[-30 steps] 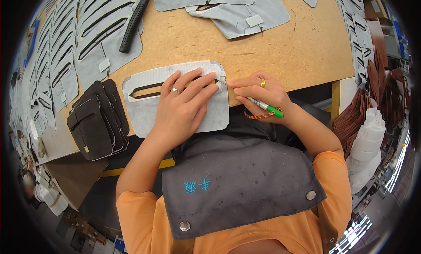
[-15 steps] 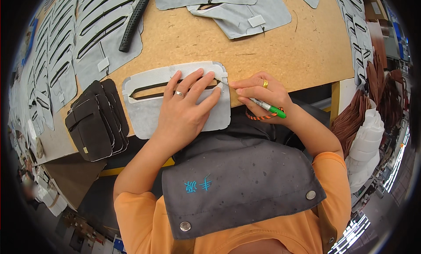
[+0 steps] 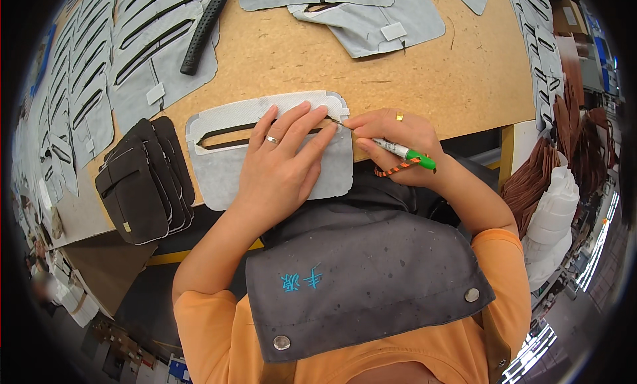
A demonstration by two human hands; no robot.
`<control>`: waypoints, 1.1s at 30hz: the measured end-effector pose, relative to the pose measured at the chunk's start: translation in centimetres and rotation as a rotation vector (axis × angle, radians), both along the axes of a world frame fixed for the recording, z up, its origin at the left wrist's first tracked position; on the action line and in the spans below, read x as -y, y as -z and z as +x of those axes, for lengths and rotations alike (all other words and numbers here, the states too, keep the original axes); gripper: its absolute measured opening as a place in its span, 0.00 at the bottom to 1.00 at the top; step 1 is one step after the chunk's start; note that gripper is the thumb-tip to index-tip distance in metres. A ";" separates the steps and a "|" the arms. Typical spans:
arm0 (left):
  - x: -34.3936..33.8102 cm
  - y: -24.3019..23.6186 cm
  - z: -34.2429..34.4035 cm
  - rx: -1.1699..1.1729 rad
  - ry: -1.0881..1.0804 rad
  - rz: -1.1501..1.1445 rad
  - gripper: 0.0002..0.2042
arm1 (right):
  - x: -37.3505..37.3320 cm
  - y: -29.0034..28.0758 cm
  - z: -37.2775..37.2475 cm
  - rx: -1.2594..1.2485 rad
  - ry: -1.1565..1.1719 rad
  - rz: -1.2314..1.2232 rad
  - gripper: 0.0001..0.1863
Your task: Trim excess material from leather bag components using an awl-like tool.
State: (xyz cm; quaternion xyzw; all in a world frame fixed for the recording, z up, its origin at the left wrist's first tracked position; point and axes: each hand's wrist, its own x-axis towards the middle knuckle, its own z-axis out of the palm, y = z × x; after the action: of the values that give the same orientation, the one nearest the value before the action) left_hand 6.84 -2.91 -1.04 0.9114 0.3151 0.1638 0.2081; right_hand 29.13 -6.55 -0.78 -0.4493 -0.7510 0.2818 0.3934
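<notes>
A grey fabric panel (image 3: 279, 184) with rounded corners and a long dark-edged slot lies at the table's near edge. A white backing strip (image 3: 229, 110) runs along its far side. My left hand (image 3: 282, 155) rests flat on the panel, fingers spread across the right part of the slot. In my right hand (image 3: 405, 142) is a slim pen-shaped tool (image 3: 391, 147) with a white barrel, a green end and an orange-and-black cord. Its thin dark tip meets the slot's right end, close to my left index fingertip. Whether the tip goes into the fabric is too small to tell.
A stack of dark brown pieces (image 3: 142, 188) stands left of the panel. Rows of slotted grey panels (image 3: 142, 72) lie far left, with a black textured bar (image 3: 199, 42) on them. More grey panels (image 3: 378, 29) lie at the far side. Brown material bundles (image 3: 531, 168) hang right of the table.
My right hand has turned slightly and moved a little away from me with the tool. My left index finger has shifted toward the slot's right end.
</notes>
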 end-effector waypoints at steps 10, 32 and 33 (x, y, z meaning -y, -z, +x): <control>0.3 -0.4 0.1 -0.014 -0.029 -0.012 0.22 | -0.9 0.2 0.5 -0.014 0.057 -0.092 0.06; 0.1 -0.7 0.3 -0.202 -0.121 0.034 0.27 | 0.6 0.3 0.6 -0.051 0.140 -0.155 0.07; -0.1 -1.1 0.2 -0.159 -0.120 -0.029 0.26 | 0.7 0.3 0.7 -0.041 0.149 -0.161 0.07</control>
State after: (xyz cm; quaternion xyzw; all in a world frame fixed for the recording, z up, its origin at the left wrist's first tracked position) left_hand 7.01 -2.81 0.01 0.8979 0.3870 0.0984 0.1854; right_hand 29.79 -7.23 -1.12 -0.5280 -0.6822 0.3206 0.3911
